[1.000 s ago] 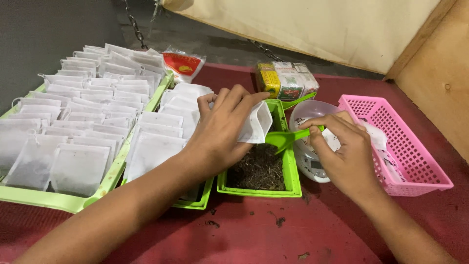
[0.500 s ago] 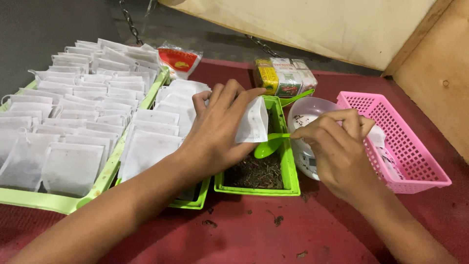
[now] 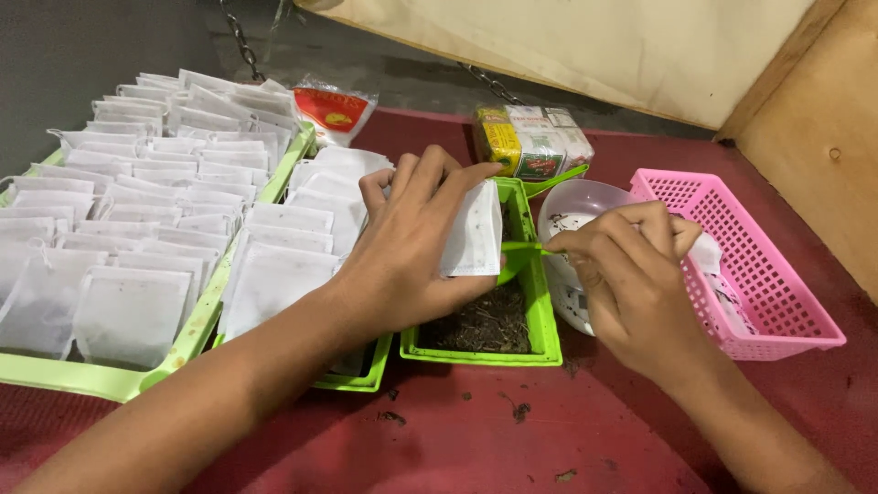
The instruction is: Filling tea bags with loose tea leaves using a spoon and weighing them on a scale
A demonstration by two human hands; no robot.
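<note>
Behind left hand [image 3: 407,242]: tea tray [image 3: 540,316], spoon [image 3: 521,247] partly hidden.

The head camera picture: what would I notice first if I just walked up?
Probably the left hand in the middle, holding a white paper bag over a green tray of dark crumbs. Then rows of white bags on the left, and a pink basket on the right.
</note>
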